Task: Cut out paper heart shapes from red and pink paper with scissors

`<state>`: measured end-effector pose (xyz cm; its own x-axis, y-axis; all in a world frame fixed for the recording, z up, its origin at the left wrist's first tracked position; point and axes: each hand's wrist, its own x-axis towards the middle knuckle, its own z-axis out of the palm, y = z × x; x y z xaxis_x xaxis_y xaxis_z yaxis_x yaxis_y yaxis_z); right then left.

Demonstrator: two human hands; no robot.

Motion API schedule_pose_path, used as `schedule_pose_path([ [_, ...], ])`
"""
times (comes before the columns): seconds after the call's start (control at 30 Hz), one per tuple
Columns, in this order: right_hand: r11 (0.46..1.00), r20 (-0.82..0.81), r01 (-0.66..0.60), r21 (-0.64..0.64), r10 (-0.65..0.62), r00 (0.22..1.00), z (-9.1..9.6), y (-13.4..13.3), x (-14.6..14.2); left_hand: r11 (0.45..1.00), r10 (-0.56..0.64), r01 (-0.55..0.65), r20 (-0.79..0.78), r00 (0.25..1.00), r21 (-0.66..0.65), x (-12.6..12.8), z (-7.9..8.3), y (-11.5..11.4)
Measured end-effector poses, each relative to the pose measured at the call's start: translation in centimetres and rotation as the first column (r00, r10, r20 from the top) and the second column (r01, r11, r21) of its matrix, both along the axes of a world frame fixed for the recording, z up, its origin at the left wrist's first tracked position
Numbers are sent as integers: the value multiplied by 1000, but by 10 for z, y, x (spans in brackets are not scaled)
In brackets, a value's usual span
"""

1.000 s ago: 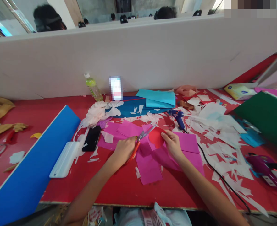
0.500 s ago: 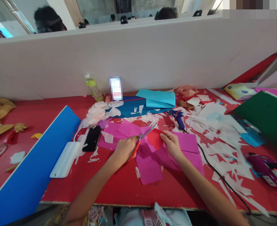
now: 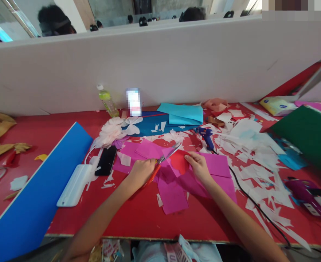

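Note:
My left hand (image 3: 141,171) is closed round the orange handles of a pair of scissors (image 3: 164,157). Their metal blades point up and right, nearly together, at the edge of a red paper piece (image 3: 179,160). My right hand (image 3: 200,167) pinches that red piece at its right side and holds it over several magenta paper sheets (image 3: 173,189) lying on the red table (image 3: 138,214). Both forearms reach in from the bottom of the head view.
Left of my hands lie a black phone (image 3: 106,160), a white power bank (image 3: 75,185) and a blue board (image 3: 34,196). A blue glue gun (image 3: 207,137) with a black cord (image 3: 247,196), white paper scraps (image 3: 247,145), a green sheet (image 3: 308,134) and a white partition (image 3: 160,62) surround the area.
The scissor blades have closed from wide apart to nearly together against the red piece. My left hand shifted slightly left; my right hand turned the red piece a little.

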<state>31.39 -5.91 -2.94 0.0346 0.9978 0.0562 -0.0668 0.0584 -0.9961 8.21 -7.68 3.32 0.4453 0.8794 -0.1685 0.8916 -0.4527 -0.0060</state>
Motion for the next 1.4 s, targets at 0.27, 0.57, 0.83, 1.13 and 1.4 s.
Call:
schedule_pose_path([
  [0.27, 996, 2, -62, -71, 62, 998, 0, 2, 2, 995, -56, 53, -29, 998, -81, -13, 17, 3],
  [0.57, 994, -10, -77, -73, 77, 997, 4, 2, 0, 997, -10, 18, 103, 995, -81, -18, 15, 7],
  [0.83, 988, 4, -130, -87, 131, 991, 9, 1, -2, 992, -7, 13, 44, 999, -128, -6, 22, 9],
  [1.13, 984, 1, -157, -82, 158, 987, 10, -1, -4, 991, -42, 43, 14, 999, -123, -2, 23, 9],
  [1.4, 983, 14, -158, -90, 160, 987, 8, 0, -2, 985, -68, 62, -32, 997, -162, -4, 27, 9],
])
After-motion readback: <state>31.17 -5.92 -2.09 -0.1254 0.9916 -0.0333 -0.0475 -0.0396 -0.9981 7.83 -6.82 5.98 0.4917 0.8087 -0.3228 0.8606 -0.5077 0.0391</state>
